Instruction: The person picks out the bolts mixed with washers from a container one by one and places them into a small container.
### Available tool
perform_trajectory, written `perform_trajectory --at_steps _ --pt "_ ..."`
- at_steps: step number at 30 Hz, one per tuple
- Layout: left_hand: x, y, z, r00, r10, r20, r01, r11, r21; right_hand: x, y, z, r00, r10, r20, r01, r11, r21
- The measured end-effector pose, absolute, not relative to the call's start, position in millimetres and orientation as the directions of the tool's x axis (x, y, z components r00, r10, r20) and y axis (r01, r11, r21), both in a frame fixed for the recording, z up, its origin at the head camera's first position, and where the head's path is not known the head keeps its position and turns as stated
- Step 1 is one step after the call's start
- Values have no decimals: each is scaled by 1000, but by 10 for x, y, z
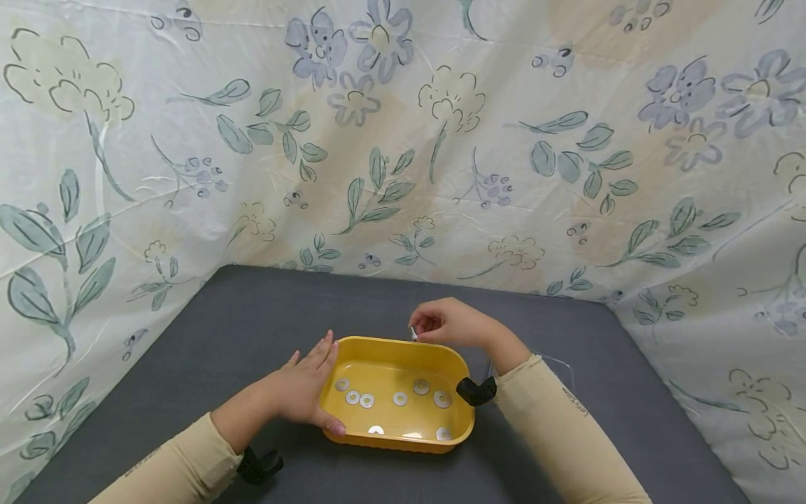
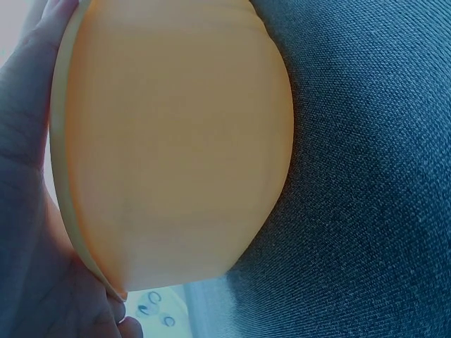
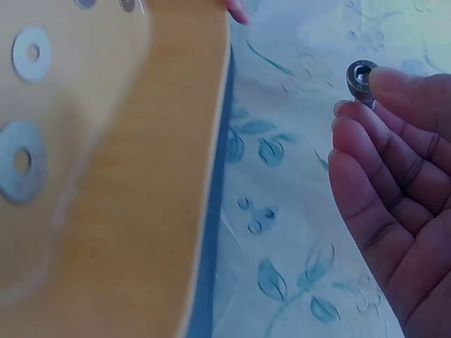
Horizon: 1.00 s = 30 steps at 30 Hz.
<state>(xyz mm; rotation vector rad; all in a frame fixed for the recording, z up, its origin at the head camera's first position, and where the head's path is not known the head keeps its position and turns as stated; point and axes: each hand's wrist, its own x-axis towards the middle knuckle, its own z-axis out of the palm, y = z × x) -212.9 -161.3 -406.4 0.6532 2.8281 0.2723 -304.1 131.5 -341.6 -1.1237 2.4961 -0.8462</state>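
Observation:
A yellow plastic tray (image 1: 398,446) with rounded corners sits on the dark tabletop. Several flat washers (image 1: 420,386) lie scattered over its floor. My left hand (image 1: 303,392) rests along the tray's left rim, fingers stretched toward the far corner and thumb over the near one. In the left wrist view, the palm side follows the rim. Just beyond the tray's far rim, my right hand (image 1: 458,323) pinches a small metal socket-head screw (image 3: 360,79) between thumb and fingertips. Its hex recess shows in the right wrist view; the fingers hide most of the shank.
A clear plastic container edge (image 1: 560,362) shows behind the right forearm. Flower-patterned cloth (image 1: 390,175) hangs around the back and sides of the dark table (image 1: 283,301). A black strap (image 1: 476,391) on the right wrist overlaps the tray's right end in the head view.

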Motion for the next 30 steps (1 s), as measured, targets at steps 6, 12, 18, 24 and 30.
perform_trajectory --at_steps 6,12,18,24,30 --pt "-2129 -1606 -4064 -878 443 -181 404 889 218 -3021 1574 -3355 -710 -704 16 -544 534 -647" --pt "-2128 -1604 -4065 -877 446 -180 404 886 227 -3010 1832 -3329 -754 -657 31 -507 550 -664" --pt "-2125 -1602 -4057 -875 453 -174 411 883 228 -2990 2083 -3319 -791 -611 23 -459 569 -683" --pt "-2119 -1600 -4056 -877 448 -174 408 885 222 -2984 2342 -3352 -824 -565 34 -438 600 -670" --pt "-2117 -1602 -4056 -876 449 -173 410 885 223 -2962 2576 -3421 -848 -530 15 -403 625 -668"
